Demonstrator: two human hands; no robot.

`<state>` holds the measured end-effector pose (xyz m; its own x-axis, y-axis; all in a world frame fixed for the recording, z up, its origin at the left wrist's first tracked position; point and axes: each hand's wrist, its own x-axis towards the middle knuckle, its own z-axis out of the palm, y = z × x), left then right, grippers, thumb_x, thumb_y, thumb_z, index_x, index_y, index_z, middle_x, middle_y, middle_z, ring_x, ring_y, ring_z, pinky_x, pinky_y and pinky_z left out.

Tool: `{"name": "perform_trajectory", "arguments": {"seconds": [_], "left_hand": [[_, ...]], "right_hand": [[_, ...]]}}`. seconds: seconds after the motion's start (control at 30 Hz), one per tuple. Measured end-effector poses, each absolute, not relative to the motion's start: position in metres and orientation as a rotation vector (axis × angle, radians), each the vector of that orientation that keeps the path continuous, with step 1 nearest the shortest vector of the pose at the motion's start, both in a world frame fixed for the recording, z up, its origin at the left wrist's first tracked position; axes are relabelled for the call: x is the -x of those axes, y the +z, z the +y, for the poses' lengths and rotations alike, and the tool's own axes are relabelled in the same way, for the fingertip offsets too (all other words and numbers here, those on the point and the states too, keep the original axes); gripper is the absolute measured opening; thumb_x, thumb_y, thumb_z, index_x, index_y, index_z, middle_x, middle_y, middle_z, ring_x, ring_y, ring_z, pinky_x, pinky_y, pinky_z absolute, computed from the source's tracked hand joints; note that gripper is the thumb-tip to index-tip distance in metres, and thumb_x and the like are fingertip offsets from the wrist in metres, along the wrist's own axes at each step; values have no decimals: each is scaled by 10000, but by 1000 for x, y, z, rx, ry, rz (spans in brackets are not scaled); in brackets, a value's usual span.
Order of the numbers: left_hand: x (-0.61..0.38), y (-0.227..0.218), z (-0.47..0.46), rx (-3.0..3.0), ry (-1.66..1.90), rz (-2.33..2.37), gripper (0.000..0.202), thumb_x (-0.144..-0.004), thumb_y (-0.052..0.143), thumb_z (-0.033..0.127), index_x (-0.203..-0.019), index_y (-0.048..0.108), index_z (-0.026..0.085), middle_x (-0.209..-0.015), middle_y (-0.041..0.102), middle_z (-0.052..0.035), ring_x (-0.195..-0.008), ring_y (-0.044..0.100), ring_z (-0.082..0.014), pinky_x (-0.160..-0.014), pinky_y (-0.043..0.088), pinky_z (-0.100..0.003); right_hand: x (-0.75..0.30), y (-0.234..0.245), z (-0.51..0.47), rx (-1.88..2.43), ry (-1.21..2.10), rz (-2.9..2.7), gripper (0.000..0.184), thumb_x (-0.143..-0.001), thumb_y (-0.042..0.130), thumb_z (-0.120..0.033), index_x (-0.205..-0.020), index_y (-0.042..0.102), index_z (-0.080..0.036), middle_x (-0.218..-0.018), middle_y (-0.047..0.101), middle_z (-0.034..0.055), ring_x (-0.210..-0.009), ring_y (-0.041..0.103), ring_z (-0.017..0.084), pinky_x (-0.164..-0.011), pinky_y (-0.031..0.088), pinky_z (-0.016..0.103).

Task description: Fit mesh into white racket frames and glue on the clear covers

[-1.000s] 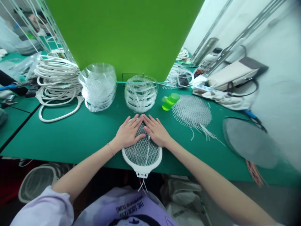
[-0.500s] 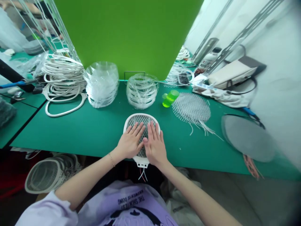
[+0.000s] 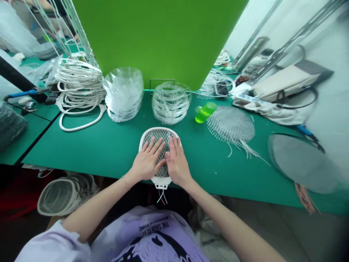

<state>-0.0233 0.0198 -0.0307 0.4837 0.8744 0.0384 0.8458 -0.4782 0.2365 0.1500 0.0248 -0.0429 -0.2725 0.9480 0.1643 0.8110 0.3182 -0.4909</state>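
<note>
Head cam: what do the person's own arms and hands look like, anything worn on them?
Bare forearms and hands, no gloves, on both the left hand and the right hand. A thin gold-coloured bracelet circles the left wrist. The pale lilac top has a loose sleeve, with dark printed lettering and a dark graphic on the chest.

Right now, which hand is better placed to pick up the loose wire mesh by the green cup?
Probably the right hand: it lies flat on the swatter frame, on the side toward the loose wire mesh. The left hand is on the far side of the frame.
</note>
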Motion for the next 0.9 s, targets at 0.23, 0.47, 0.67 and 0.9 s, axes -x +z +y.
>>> {"name": "perform_trajectory", "arguments": {"seconds": [0.23,0.47,0.67,0.9], "left_hand": [[22,-30,19,-2509,258,1633,693,-1019,288,601,-1586,262,204,-1672,125,-28,-1544,18,-335,-1234,96,-592],[21,-36,14,-2385,359,1770,879,-933,395,720,-1571,293,125,-1663,165,-146,-1532,75,-392,-1221,206,-546],[32,-27,36,-2333,527,1791,685,-1013,303,608,-1504,409,142,-1546,448,-146,-1445,388,-306,-1174,323,-473],[37,-35,56,-2353,402,1657,1037,-892,298,817,-1582,163,55,-1656,153,-198,-1545,116,-290,-1238,185,-461]], "right_hand": [[-166,-49,45,1673,347,-2279,653,-1042,84,-504,-1506,-310,-265,-1671,-82,50,-1537,-20,282,-1196,150,638],[-167,-47,73,1642,417,-2372,675,-1031,81,-549,-1562,-190,-232,-1669,-35,42,-1538,-39,243,-1221,100,590],[-169,-50,88,1556,532,-2404,694,-1027,102,-565,-1611,31,-197,-1666,105,62,-1543,31,231,-1230,112,553],[-169,-42,89,1519,436,-2449,715,-1015,229,-578,-1587,241,-151,-1621,290,133,-1503,265,268,-1211,218,542]]}}
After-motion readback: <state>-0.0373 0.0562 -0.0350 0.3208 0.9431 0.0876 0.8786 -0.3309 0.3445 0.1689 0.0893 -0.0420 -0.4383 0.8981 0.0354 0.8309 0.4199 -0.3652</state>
